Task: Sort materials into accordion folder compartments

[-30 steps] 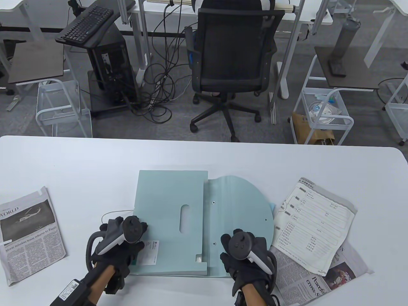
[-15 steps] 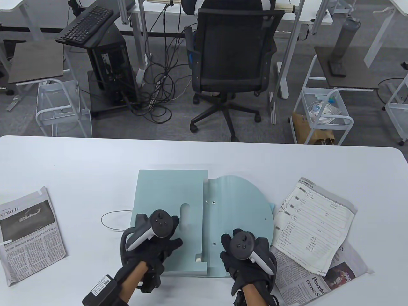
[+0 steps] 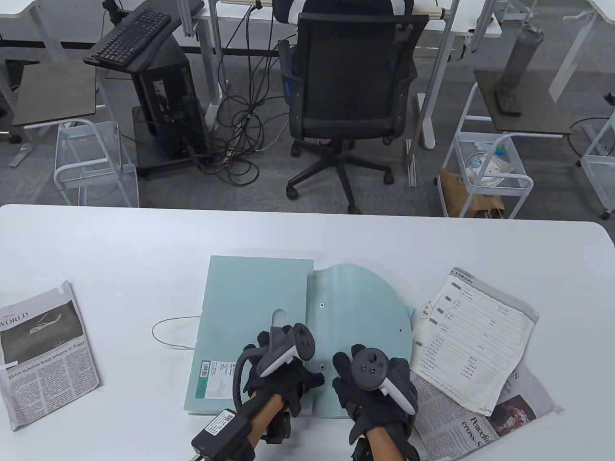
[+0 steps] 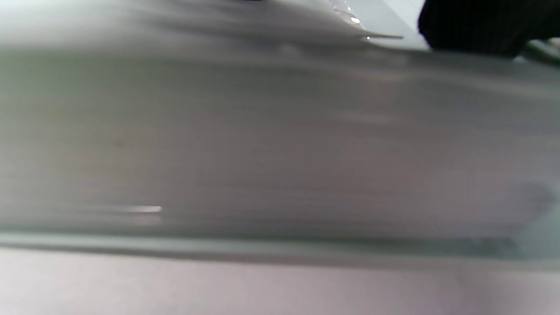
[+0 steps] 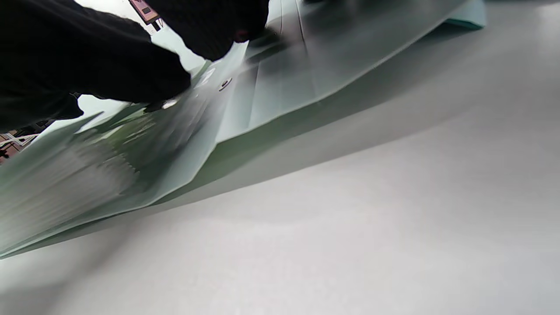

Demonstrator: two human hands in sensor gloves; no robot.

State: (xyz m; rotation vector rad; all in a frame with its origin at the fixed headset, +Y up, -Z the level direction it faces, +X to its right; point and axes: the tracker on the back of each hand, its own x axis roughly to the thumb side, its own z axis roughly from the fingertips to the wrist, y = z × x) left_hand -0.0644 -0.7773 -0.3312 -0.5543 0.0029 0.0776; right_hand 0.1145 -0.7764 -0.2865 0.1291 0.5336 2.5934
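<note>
A pale green plastic accordion folder (image 3: 259, 307) lies flat at the centre of the white worktop (image 3: 144, 240), its rounded flap (image 3: 370, 307) open to the right. The left hand (image 3: 281, 374) rests on the folder's near right corner and the right hand (image 3: 372, 384) on the flap's near edge. Whether the fingers of either hand grip the plastic cannot be told.

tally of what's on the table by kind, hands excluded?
Accordion folder: 1
Newspaper sections: 2, left and lower right
Printed form sheet: 1, lying on the right newspaper
Thin cord loop: 1, left of the folder
Total: 5
</note>
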